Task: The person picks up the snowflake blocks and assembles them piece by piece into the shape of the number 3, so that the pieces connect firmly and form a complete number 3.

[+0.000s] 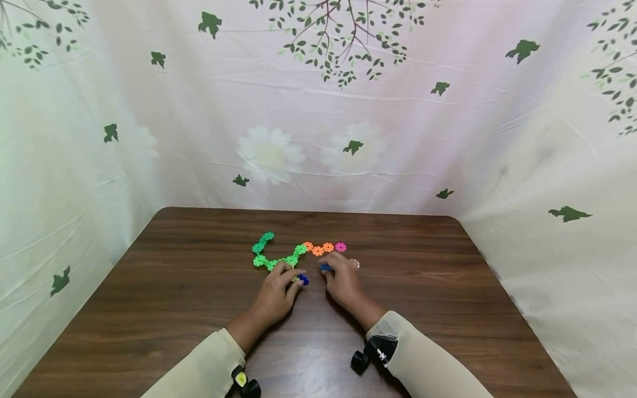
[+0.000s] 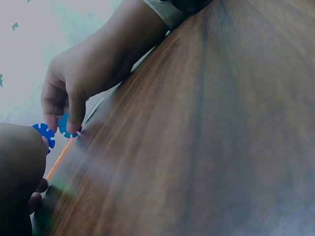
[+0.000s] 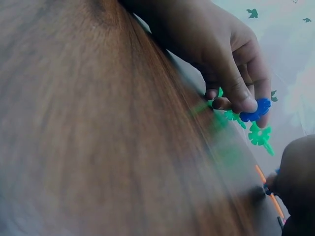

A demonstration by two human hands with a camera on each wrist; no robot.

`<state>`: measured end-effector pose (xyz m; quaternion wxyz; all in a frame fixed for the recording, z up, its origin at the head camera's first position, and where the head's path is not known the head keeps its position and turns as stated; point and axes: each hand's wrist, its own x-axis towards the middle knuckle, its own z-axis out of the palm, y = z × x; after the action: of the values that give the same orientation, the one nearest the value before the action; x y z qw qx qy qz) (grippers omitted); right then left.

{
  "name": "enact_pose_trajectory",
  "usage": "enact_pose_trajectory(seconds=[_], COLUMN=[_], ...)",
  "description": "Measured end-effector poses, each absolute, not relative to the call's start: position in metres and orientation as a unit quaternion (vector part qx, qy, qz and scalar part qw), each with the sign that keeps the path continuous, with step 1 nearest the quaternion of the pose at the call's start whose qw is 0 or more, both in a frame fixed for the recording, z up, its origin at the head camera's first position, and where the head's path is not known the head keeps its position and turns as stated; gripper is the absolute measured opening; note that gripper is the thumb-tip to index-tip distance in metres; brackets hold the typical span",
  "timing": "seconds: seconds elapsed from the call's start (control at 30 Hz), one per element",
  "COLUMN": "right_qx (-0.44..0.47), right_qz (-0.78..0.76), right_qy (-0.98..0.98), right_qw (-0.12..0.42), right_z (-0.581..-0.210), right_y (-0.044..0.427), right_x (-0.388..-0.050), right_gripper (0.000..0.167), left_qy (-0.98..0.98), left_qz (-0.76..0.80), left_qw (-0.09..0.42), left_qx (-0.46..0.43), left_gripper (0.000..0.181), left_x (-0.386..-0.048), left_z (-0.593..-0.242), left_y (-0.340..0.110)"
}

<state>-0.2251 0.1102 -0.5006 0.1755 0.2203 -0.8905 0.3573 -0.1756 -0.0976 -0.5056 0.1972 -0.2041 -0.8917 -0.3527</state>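
My left hand (image 1: 277, 291) pinches a dark blue flower-shaped plastic disc (image 1: 304, 279) between thumb and fingers, just above the table. A yellowish bit shows beside that disc, mostly behind the fingers. Facing it a short gap away, my right hand (image 1: 344, 281) pinches a lighter blue notched disc (image 2: 68, 126). Both discs stand apart from each other. Behind the hands lies a curved chain of linked green discs (image 1: 259, 260), which continues to the right in orange discs (image 1: 318, 251). A pink disc (image 1: 340, 246) sits at its right end; whether it is joined, I cannot tell.
A pale or clear disc (image 1: 355, 264) lies right beside my right hand, partly covered. The brown wooden table (image 1: 199, 331) has rounded far corners. A leaf-patterned cloth (image 1: 308, 110) hangs behind it and at both sides.
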Motion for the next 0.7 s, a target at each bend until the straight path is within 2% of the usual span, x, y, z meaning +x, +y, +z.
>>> enact_pose_trajectory(seconds=[0.27,0.5,0.7], right_qx=[0.268,0.301,0.292], right_qz=[0.413,0.534,0.565], right_qy=[-0.853,-0.786,-0.772], right_qw=[0.172,0.084,0.016], right_z=[-0.499,-0.498,-0.495], right_y=[0.111,0.109,0.109], right_x=[-0.217,-0.211,-0.21], right_gripper=[0.014,0.029,0.038], left_qy=[-0.89,-0.885,-0.889], left_qz=[-0.347,-0.343,-0.343], left_qw=[0.214,0.245,0.242], left_qx=[-0.204,-0.197,-0.183], left_gripper=[0.025,0.024,0.025], left_x=[-0.175,-0.177,-0.177], left_z=[-0.507,-0.508,-0.506], left_y=[-0.096,-0.096,-0.096])
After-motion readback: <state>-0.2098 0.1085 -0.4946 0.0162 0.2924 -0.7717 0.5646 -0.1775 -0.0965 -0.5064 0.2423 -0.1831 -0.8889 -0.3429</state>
